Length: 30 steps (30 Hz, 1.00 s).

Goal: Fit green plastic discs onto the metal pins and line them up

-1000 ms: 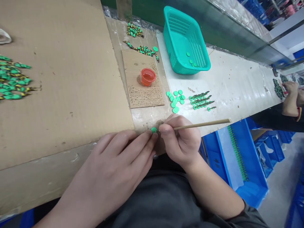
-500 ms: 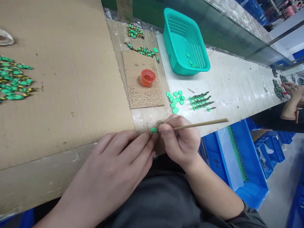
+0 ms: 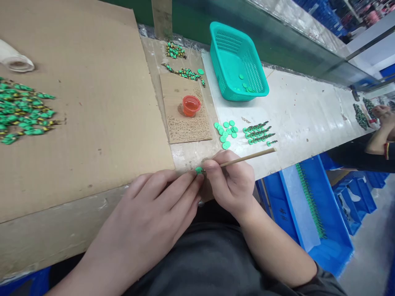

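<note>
Between the fingertips of my left hand point(image 3: 157, 209) is a small green disc point(image 3: 199, 169), held at the table's near edge. My right hand point(image 3: 230, 179) pinches a thin wooden stick point(image 3: 251, 156), its working end close to the disc and partly hidden by my fingers. Loose green discs point(image 3: 226, 145) lie just beyond my right hand. To their right stand rows of green discs with dark twisted pieces point(image 3: 259, 133) attached. A small red cup point(image 3: 191, 106) of liquid rests on a speckled cardboard piece point(image 3: 188, 131).
A turquoise basket point(image 3: 219, 78) holding a few green discs stands at the back. Green, black and yellow pieces point(image 3: 26, 111) are heaped on the cardboard sheet point(image 3: 108, 102) at left. Blue bins point(image 3: 335, 242) sit below the table at right. Another person's hand point(image 3: 384, 115) works at the far right.
The stick has drawn back slightly to the left with my right hand, its far end tilting up a little. My left hand still holds the disc. The view has shifted slightly.
</note>
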Available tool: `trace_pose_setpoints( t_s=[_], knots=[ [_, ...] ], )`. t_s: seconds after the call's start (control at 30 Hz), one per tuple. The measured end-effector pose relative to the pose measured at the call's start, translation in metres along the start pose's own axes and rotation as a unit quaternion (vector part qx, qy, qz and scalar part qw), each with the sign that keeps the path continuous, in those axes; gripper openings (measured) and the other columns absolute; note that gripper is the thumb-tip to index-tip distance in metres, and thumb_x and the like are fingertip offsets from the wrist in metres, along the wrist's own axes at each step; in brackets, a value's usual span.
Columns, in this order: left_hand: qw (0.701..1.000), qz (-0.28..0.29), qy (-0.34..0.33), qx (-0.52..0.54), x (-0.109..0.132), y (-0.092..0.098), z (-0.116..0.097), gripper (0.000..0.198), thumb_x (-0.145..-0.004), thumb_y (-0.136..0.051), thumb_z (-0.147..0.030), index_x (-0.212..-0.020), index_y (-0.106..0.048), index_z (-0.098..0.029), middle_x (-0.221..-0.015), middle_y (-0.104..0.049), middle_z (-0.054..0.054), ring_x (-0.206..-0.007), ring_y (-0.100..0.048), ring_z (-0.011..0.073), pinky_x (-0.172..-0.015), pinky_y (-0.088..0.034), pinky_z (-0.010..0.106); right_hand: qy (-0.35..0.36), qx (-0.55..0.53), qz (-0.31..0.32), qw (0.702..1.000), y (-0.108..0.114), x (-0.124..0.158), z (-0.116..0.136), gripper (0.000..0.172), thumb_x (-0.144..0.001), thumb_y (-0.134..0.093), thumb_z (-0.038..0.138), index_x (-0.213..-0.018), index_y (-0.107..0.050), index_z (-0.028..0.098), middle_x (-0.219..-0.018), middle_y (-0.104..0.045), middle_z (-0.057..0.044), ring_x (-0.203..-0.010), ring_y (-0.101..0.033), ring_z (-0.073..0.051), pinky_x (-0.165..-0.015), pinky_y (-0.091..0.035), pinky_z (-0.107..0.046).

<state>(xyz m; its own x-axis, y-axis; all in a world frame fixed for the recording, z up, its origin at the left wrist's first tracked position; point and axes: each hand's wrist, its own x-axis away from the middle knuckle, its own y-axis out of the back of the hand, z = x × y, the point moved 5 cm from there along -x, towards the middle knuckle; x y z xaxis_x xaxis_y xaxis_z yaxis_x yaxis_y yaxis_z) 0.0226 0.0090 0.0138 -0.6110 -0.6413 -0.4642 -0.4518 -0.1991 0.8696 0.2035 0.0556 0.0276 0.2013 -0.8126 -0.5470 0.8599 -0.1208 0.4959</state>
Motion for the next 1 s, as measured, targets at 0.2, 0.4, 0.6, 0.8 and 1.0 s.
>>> trace_pose_setpoints(
  t_s=[0.2,0.4,0.6,0.8,1.0],
  knots=[
    [1.0,-0.002,0.003,0.004,0.0,-0.001,0.001,0.039,-0.122,-0.058,-0.025,-0.154,-0.08,-0.02,-0.142,-0.088,0.01,-0.117,-0.075,0.0335,-0.098,-0.055,0.053,-0.04,-0.048,-0.086,0.994,0.006,0.008,-0.009,0.03,-0.125,-0.072,0.038,-0.097,-0.07,0.028,-0.076,-0.066,0.005,-0.066,-0.065,-0.014,-0.067,-0.056,-0.029],
    [0.999,0.011,0.038,0.016,-0.004,-0.003,-0.004,0.042,-0.119,-0.063,-0.025,-0.158,-0.075,-0.017,-0.131,-0.087,0.011,-0.11,-0.072,0.0316,-0.092,-0.052,0.051,-0.085,-0.056,-0.085,0.991,0.026,0.014,-0.004,0.022,-0.125,-0.066,0.029,-0.109,-0.081,0.028,-0.083,-0.081,0.002,-0.072,-0.079,-0.017,-0.07,-0.066,-0.03],
    [0.994,0.081,0.072,-0.008,0.003,-0.003,-0.008,0.029,-0.117,-0.071,-0.036,-0.143,-0.079,-0.025,-0.134,-0.085,0.007,-0.114,-0.072,0.0251,-0.094,-0.054,0.045,0.002,0.035,0.064,0.997,0.015,0.03,0.0,0.022,-0.113,-0.072,0.014,-0.125,-0.081,0.03,-0.115,-0.094,-0.004,-0.106,-0.092,-0.025,-0.097,-0.076,-0.038],
    [0.99,0.088,0.109,0.005,0.0,0.006,-0.023,0.027,-0.113,-0.075,-0.031,-0.138,-0.076,-0.02,-0.129,-0.086,0.007,-0.116,-0.075,0.0256,-0.095,-0.06,0.044,0.041,0.036,0.118,0.991,0.003,0.032,-0.004,0.022,-0.113,-0.067,0.017,-0.126,-0.077,0.032,-0.115,-0.092,-0.004,-0.103,-0.092,-0.027,-0.092,-0.078,-0.042],
    [0.972,0.061,0.225,0.002,0.039,0.056,0.041,0.023,-0.115,-0.071,-0.03,-0.137,-0.079,-0.027,-0.126,-0.088,0.005,-0.117,-0.082,0.0201,-0.106,-0.069,0.038,0.031,0.033,0.076,0.996,0.005,0.04,-0.005,0.008,-0.118,-0.074,0.033,-0.125,-0.079,0.032,-0.117,-0.093,-0.005,-0.104,-0.094,-0.028,-0.094,-0.078,-0.043]
  ],
)
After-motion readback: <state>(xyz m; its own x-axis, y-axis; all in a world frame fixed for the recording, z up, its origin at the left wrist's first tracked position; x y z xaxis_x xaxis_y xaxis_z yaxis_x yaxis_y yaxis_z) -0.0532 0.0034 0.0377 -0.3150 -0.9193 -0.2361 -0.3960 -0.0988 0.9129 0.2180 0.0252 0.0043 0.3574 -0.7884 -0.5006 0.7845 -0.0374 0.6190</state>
